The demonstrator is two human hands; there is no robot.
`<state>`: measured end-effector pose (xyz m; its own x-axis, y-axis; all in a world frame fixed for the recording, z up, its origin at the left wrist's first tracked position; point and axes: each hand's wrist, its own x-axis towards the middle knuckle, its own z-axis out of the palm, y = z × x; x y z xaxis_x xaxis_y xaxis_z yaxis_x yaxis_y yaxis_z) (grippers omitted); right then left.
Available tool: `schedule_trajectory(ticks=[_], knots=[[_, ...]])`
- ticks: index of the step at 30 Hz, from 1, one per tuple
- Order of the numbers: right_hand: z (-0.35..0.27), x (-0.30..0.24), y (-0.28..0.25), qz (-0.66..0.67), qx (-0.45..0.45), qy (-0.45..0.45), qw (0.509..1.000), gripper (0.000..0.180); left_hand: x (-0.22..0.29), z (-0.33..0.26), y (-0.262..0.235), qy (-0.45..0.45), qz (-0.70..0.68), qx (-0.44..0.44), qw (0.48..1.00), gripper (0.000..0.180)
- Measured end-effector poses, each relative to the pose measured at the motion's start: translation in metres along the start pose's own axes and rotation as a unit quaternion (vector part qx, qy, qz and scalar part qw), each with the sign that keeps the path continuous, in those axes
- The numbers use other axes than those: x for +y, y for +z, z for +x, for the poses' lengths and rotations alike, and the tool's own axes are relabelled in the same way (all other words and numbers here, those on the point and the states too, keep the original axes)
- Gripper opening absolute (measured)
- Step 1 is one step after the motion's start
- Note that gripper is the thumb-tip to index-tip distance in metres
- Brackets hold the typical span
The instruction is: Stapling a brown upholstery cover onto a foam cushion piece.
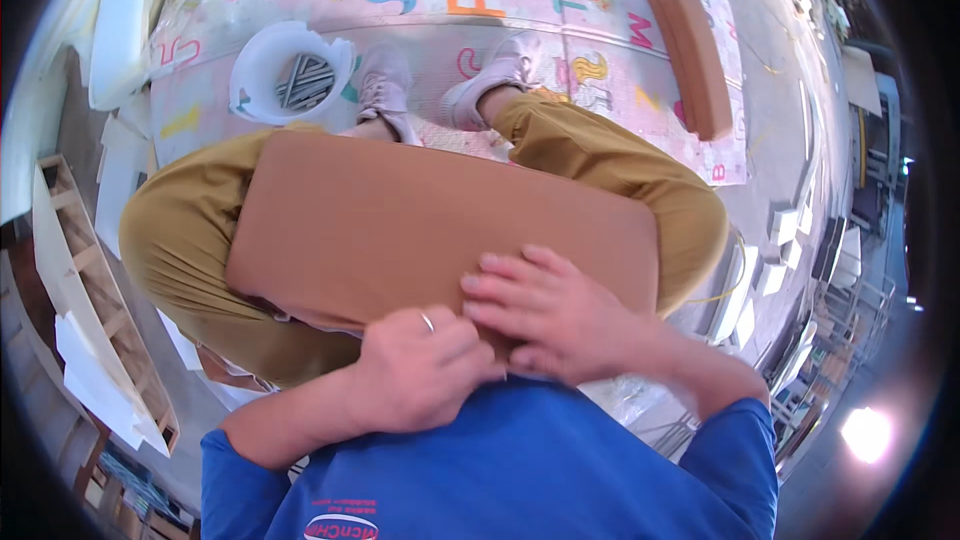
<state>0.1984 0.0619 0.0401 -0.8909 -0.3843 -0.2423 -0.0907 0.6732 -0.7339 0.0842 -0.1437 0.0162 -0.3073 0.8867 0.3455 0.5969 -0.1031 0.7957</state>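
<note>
A brown upholstered cushion (400, 210) with rounded corners lies across my lap. At its near edge, my left hand (420, 365) is closed, with fingers curled on the cushion's rim and a ring on one finger. My right hand (545, 310) rests beside it, fingers stretched out over the top face near that same edge. The two hands almost touch. What lies under the curled left fingers is hidden.
Past my feet, a patterned mat (420, 25) holds a white bucket (255, 70) of grey metal pieces and a second, narrow brown padded piece (690, 65). White foam (122, 25) stands at the far left, above a wooden frame (95, 270). White blocks (783, 230) lie right.
</note>
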Motion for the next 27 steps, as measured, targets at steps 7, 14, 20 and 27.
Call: schedule_trajectory(ticks=[7,14,20,27], knots=[[0.039,0.067,-0.064,0.471,-0.131,0.331,0.807,0.059,-0.008,0.086,-0.010,-0.095,0.071,-0.037,0.992,0.022],[0.030,0.065,-0.074,0.172,0.103,0.024,0.979,0.052,-0.036,0.104,-0.011,-0.101,0.051,0.003,0.994,0.017],[0.017,0.031,-0.044,-0.011,0.292,0.030,0.956,0.018,-0.014,0.084,-0.042,-0.016,0.243,-0.036,0.969,0.011],[0.021,0.024,-0.022,0.072,0.379,0.017,0.923,0.020,-0.028,0.071,-0.033,0.057,0.193,0.017,0.979,0.018]])
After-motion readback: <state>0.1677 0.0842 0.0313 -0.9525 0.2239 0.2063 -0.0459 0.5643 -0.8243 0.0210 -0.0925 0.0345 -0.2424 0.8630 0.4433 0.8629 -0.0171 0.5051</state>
